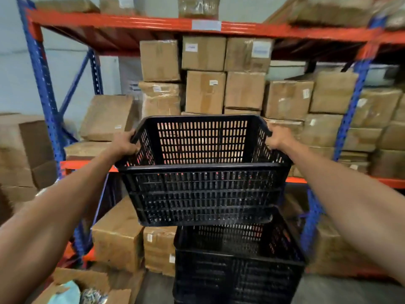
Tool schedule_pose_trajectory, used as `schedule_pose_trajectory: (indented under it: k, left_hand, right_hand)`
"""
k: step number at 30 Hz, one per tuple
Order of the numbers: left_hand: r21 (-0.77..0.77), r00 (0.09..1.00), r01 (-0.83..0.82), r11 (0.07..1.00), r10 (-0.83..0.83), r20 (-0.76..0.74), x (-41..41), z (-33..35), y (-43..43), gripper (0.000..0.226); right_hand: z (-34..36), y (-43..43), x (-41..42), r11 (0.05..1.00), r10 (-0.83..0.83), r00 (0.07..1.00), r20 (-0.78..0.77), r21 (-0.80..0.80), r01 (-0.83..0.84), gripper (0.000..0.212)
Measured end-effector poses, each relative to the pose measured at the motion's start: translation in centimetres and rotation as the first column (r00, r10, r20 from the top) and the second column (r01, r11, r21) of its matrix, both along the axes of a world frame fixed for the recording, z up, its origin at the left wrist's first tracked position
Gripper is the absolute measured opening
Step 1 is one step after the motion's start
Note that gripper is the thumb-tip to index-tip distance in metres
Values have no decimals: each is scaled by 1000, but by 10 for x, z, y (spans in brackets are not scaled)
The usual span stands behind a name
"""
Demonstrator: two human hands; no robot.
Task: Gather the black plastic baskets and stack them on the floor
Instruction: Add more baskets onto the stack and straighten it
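Observation:
I hold an empty black slotted plastic basket (pixel 203 191) in the air at chest height, open side up. My left hand (pixel 123 143) grips its left rim handle and my right hand (pixel 278 138) grips the right rim handle. Directly below and slightly to the right stands a stack of black baskets (pixel 238 270) on the floor. The held basket hovers just above the stack's top rim and hides part of it.
A blue and orange pallet rack (pixel 43 84) filled with cardboard boxes (pixel 206 91) stands straight ahead. More boxes (pixel 118 235) sit on the floor to the left of the stack, and an open carton (pixel 72 288) lies at bottom left. Grey floor (pixel 350 290) shows at the right.

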State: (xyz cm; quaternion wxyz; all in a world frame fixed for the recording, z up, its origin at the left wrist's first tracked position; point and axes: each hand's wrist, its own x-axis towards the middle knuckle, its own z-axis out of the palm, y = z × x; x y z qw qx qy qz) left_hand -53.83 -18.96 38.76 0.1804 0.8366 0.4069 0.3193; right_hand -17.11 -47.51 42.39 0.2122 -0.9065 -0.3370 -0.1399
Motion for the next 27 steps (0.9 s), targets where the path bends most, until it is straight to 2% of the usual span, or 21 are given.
schedule_pose_trajectory:
  k: [3, 9, 17, 22, 27]
  left_hand:
    - [46, 999, -12, 999, 14, -49, 36, -10, -8, 46]
    - [-16, 995, -22, 1000, 21, -100, 101, -32, -24, 46]
    - [-72, 984, -5, 997, -8, -177, 151, -44, -38, 54]
    - [-108, 967, 8, 994, -35, -252, 166, -51, -43, 53]
    - [-105, 952, 1, 995, -33, -305, 167, -59, -40, 49]
  right_hand:
    - [-20, -16, 33, 1000, -20, 999, -28, -17, 19, 69]
    - [-59, -40, 97, 998, -52, 996, -77, -36, 50, 63]
    - [-96, -58, 141, 996, -58, 981, -186, -73, 45, 64]
    - [-113, -61, 163, 994, -53, 960, -275, -109, 24, 85]
    - [-120, -57, 171, 994, -43, 957, -285, -113, 11, 88]
